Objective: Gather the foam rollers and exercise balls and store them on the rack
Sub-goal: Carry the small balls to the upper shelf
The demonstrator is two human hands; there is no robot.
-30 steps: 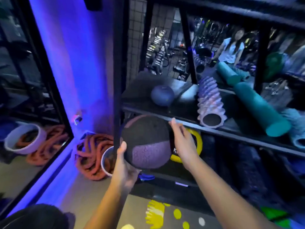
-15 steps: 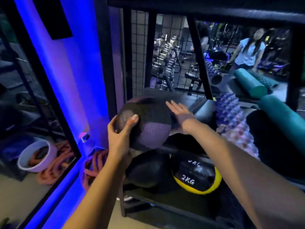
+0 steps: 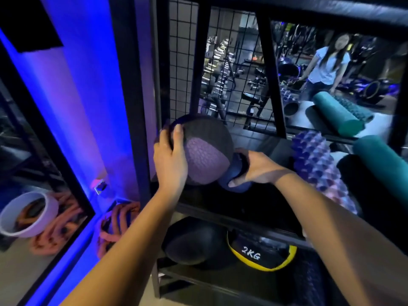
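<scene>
A large black and purple textured ball [image 3: 205,160] sits at the left end of the rack's middle shelf [image 3: 231,217], against the wire mesh. My left hand [image 3: 170,160] cups its left side, thumb and fingers curved over the top. Just to its right, my right hand [image 3: 258,168] grips a small dark blue ball [image 3: 234,182] low on the shelf. On the same shelf lie a purple spiked foam roller [image 3: 315,164] and a smooth teal foam roller [image 3: 384,160].
The lower shelf holds a black ball [image 3: 192,241] and a black and yellow 2KG ball [image 3: 260,255]. Orange rope [image 3: 114,226] lies coiled on the floor left of the rack. A mirror behind reflects more rollers [image 3: 335,115] and a person [image 3: 326,62].
The large ball went up from below the shelf edge onto the shelf's left end. My right hand left it and now grips the small blue ball.
</scene>
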